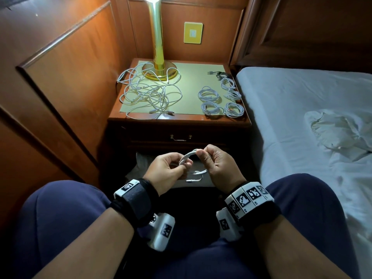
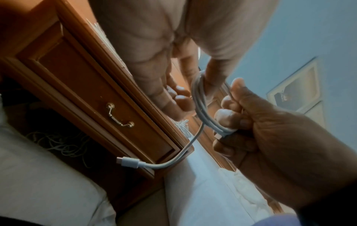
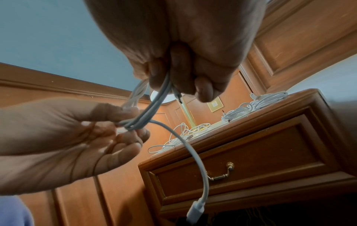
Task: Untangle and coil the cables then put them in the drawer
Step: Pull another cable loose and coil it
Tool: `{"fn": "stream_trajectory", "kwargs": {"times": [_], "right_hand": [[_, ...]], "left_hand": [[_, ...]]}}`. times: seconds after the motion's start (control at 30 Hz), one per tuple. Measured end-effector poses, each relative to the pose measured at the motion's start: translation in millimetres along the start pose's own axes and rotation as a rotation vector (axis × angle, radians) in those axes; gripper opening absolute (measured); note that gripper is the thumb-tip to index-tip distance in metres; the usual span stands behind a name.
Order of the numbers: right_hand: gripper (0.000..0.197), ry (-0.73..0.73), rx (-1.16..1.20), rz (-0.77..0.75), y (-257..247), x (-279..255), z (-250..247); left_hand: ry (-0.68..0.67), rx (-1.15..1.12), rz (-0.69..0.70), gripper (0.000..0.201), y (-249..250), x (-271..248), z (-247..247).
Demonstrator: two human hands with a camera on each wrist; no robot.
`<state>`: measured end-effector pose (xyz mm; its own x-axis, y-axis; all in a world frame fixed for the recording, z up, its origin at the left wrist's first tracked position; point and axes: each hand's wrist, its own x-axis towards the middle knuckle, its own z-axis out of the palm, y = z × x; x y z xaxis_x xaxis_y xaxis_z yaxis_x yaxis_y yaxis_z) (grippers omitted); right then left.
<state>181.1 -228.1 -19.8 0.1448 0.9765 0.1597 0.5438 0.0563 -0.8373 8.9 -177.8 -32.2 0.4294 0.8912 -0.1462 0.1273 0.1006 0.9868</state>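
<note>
Cable coil pinched between both hands' fingers.

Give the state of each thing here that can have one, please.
Held cable: coiled, one plug end hanging free.
Left hand: pinches the coil.
Right hand: grips the coil.
Tangle: loose, not coiled.
Coils: wound, lying on the nightstand.
Drawer: closed.
Lamp: lit.

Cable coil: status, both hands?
Both hands gripping white cable coil, one plug end dangling. Tangle left on nightstand. Drawer closed.
</note>
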Motion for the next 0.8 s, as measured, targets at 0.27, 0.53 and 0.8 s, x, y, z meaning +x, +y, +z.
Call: {"fn": "stream_trajectory", "kwargs": {"times": [0.27, 0.53, 0.8], "right_hand": [[0.037, 0.101, -0.091, 0.01, 8, 7, 1], [0.039, 0.152, -0.139, -0.014, 8, 11, -8], [0.04, 0.178, -0.109, -0.02, 8, 10, -18]], "left_hand": [[0.257, -0.118, -0.005, 0.014, 10, 6, 1], [0.061, -0.27, -0.025, 0.009, 13, 7, -9], [-0.072, -0.238, -0.036, 0.016, 23, 9, -16]]}}
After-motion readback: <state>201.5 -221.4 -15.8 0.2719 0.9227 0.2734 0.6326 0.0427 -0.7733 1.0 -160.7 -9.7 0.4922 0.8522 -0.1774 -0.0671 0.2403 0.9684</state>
